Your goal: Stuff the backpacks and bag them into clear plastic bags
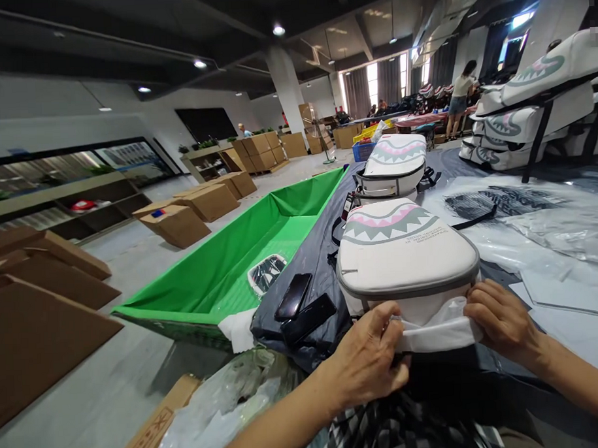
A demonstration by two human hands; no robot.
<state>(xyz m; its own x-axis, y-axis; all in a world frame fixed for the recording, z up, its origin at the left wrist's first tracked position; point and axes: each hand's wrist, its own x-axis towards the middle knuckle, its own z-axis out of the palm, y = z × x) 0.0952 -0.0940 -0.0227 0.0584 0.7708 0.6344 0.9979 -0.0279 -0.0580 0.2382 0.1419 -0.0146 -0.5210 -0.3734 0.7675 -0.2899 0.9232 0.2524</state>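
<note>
A white backpack (pixel 408 259) with a grey, pink and white shark-mouth print lies on the dark table cover in front of me. At its near end, my left hand (pixel 375 352) pinches the left end of a white, translucent plastic bag (pixel 437 333). My right hand (pixel 501 315) has its fingers closed on the right end, close to the backpack's corner. Between both hands the plastic edge is stretched out, folded into a band. Beyond lies a second printed backpack (pixel 397 156), with black straps at its sides.
Two dark phones (pixel 292 296) lie left of the backpack. A green-lined bin (pixel 221 253) holding a wrapped item (pixel 266 275) stands left of the table. Clear plastic bags (pixel 549 228) spread on the right, before stacked backpacks (pixel 516 121). Cardboard boxes (pixel 207 202) stand on the floor.
</note>
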